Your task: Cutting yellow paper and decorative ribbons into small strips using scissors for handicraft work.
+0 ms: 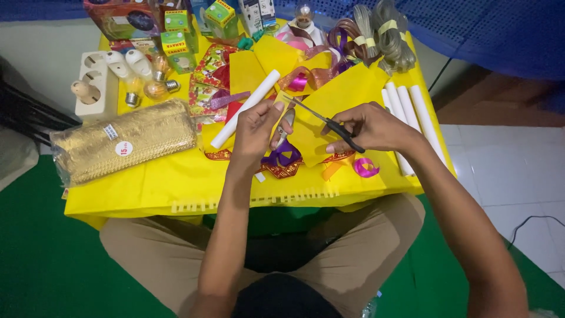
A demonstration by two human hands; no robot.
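Note:
My right hand grips black-handled scissors, whose blades point up-left toward my left hand. My left hand pinches a small yellow strip at its fingertips, right at the scissor tips. Both hands hover over a large yellow paper sheet on the yellow table. A white paper roll lies diagonally just left of my left hand. Purple ribbon sits beneath my hands.
A gold fabric bundle in plastic lies at left. Light bulbs, a white socket strip and small boxes fill the back left. Three white rolls lie at right, ribbon coils behind. Green floor surrounds my knees.

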